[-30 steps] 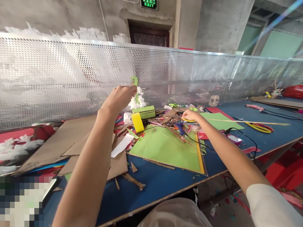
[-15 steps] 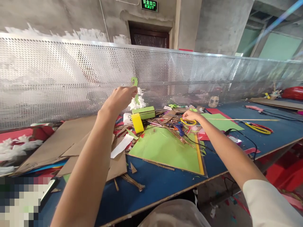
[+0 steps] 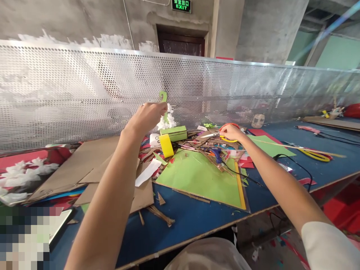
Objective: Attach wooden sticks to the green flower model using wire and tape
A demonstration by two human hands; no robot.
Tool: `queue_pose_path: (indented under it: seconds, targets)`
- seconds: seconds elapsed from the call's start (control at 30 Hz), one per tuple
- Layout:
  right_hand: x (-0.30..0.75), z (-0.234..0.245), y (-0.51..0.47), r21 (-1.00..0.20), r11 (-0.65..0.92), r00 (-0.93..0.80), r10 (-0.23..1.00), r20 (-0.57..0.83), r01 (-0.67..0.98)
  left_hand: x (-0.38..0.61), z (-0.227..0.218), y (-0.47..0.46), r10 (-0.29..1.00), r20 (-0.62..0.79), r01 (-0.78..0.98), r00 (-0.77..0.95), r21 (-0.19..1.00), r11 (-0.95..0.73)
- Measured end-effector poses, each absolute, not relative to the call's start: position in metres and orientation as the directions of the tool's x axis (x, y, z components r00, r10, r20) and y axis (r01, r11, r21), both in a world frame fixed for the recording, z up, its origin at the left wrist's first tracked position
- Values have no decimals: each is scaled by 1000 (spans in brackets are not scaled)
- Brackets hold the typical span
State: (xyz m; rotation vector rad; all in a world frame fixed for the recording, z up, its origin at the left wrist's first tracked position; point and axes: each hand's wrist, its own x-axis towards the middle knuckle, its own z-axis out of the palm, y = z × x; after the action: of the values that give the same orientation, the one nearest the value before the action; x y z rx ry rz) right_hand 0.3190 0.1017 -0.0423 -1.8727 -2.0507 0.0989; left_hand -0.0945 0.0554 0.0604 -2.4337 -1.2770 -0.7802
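Grip of left hand (image 3: 146,117) on a green paper cutout (image 3: 163,96), of right hand (image 3: 230,132) on scissors (image 3: 232,141) over cardboard scraps (image 3: 209,154)

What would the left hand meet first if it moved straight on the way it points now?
The left hand, holding a green cutout, would probably meet the perforated screen; depth unclear.

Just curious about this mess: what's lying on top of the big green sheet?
Cardboard strips, a blue glue gun and its black cord lie across the far corner of the green sheet; a yellow strip runs along its right edge. Whatever lies beneath is covered.
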Motion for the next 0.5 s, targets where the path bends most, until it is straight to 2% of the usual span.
queue_pose_path:
  seconds: [0.1, 0.23, 0.4, 0.5]
  targets:
    - [305, -29, 95, -372, 256, -119, 928, 353, 892, -91, 59, 54, 652, 631, 848, 421, -18, -529]
    - [276, -10, 81, -504, 480, -190, 832, 522, 718, -88, 57, 55, 673, 609, 859, 420, -28, -511]
    - [239, 4, 61, -563, 595, -297, 791, 534, 573, -88, 58, 55, 698, 575, 838, 426, 40, -544]
    - [226, 3, 51, -561, 628, -318, 769, 554, 540, -89, 59, 55, 709, 539, 820, 455, 57, -570]
